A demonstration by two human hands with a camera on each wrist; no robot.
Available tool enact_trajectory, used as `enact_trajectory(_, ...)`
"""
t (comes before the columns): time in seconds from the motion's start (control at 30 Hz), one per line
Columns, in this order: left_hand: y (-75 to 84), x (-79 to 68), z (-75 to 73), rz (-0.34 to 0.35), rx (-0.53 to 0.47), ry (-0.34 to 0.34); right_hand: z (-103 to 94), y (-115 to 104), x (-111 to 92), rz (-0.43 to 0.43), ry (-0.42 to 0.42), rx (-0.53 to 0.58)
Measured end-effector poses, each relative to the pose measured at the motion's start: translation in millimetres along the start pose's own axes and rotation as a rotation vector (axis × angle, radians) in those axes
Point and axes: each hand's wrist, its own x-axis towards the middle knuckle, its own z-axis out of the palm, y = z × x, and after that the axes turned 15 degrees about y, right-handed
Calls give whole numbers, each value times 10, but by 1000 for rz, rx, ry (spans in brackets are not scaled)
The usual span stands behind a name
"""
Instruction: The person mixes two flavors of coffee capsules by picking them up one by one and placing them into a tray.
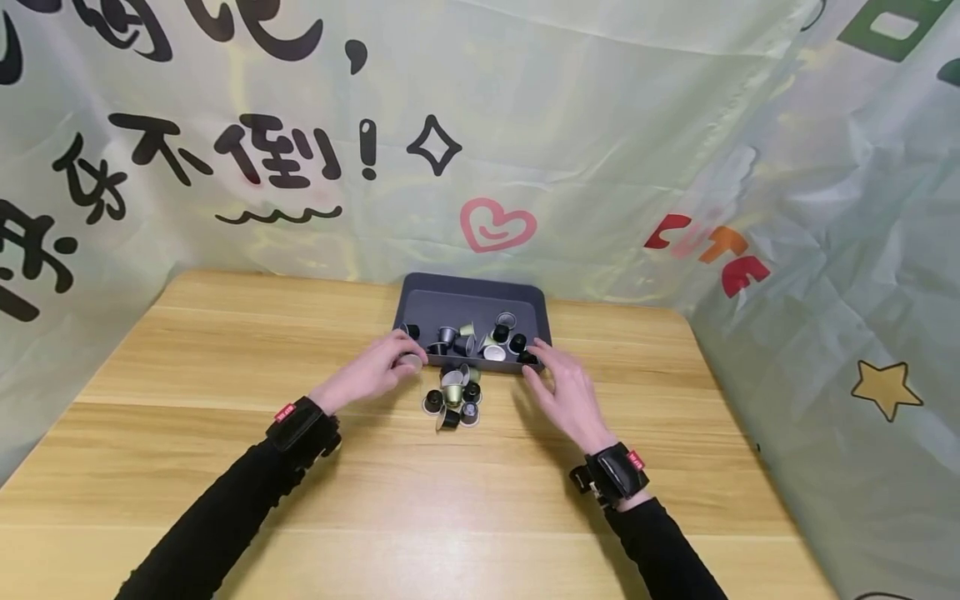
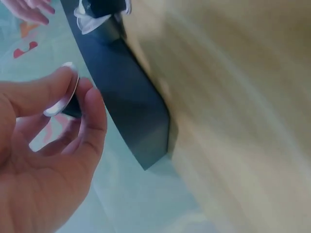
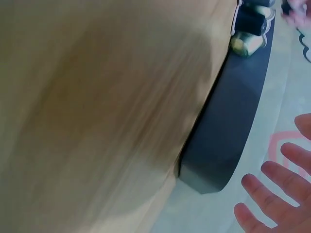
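My left hand (image 1: 372, 369) pinches a coffee capsule (image 1: 409, 361) between thumb and fingers at the front left corner of a dark grey tray (image 1: 472, 297). In the left wrist view, that capsule (image 2: 73, 103) shows a pale rimmed lid and a dark body. My right hand (image 1: 566, 390) hovers by the tray's front right corner. Its fingers (image 3: 279, 184) are spread and relaxed, with nothing in them, in the right wrist view. Several capsules (image 1: 494, 353) in black, silver and pale green lie inside the tray, mostly along its front half.
Just in front of the tray, a small heap of capsules (image 1: 452, 394) sits on the wooden table (image 1: 450, 508). Behind the tray hangs a printed cloth (image 1: 600, 167), which also runs down along the table's right side (image 1: 825, 400).
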Motion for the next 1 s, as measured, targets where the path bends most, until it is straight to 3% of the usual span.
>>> enact_trajectory(0.13,1,127,-9,-12,4,69,31,-98,-47,-39,-27,17)
enact_trajectory(0.3,-24,262,21,-81,-13,92,84,-205,-121,-111,-59,12)
enact_trajectory(0.5,-61,321,53,-121,-52,140,101,-284,-168,-131,-109,7)
enact_trajectory(0.8,-98,73,27,-169,-151,197,103,-322,-192,-147,-234,24)
enact_trajectory(1.0,-60,-142,60,-100,-164,206,122,-330,-174,-163,-289,37)
